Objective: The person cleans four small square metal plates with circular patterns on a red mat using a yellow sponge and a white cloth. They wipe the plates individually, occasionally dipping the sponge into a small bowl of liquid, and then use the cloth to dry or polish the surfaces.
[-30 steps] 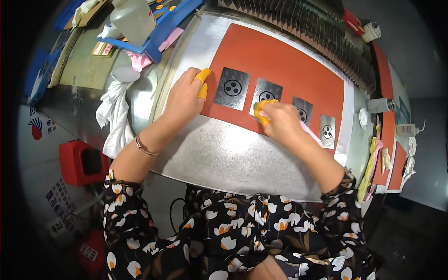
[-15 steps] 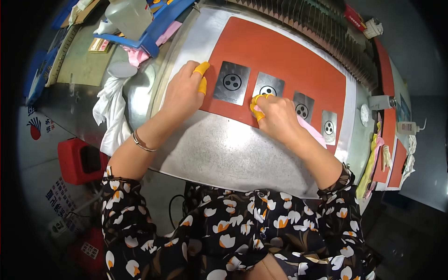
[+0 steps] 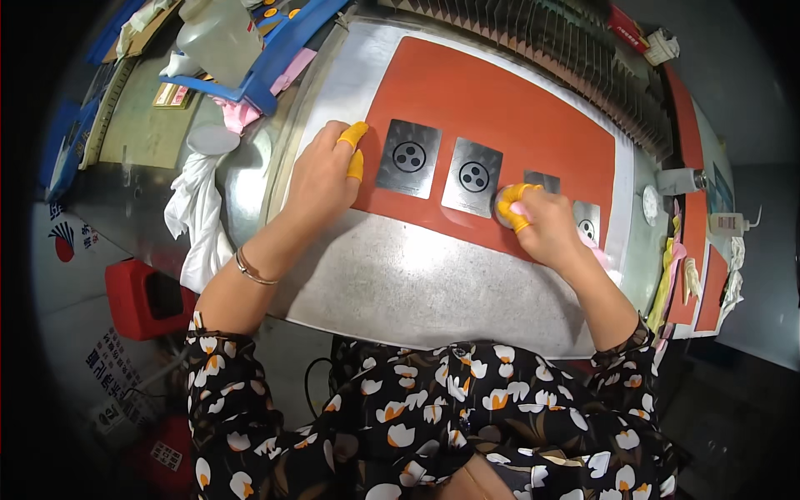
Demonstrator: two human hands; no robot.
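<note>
Several grey metal plates, each with a black ring and three dots, lie in a row on a red-orange mat (image 3: 492,92). The leftmost plate (image 3: 409,158) and the plate beside it (image 3: 472,177) are fully in sight. My left hand (image 3: 327,171), with yellow finger cots on thumb and forefinger, rests at the mat's left edge, fingers apart and holding nothing. Yellow cots also cover fingers of my right hand (image 3: 546,225), closed around a pink cloth (image 3: 602,257) that trails out by the wrist. A round, pale edge shows under those fingertips. My hand partly hides the third plate (image 3: 543,181) and the rightmost plate (image 3: 587,218).
A rack of upright thin sheets (image 3: 533,58) runs along the back. To the left are a blue tray (image 3: 265,92) with a translucent bottle (image 3: 218,42) and a white cloth (image 3: 196,208). A spouted bottle (image 3: 729,223) and more cloths (image 3: 667,283) sit at the right.
My right hand has moved right with the pink cloth, from the second plate to the third, uncovering the second plate. My left hand stays by the mat's edge.
</note>
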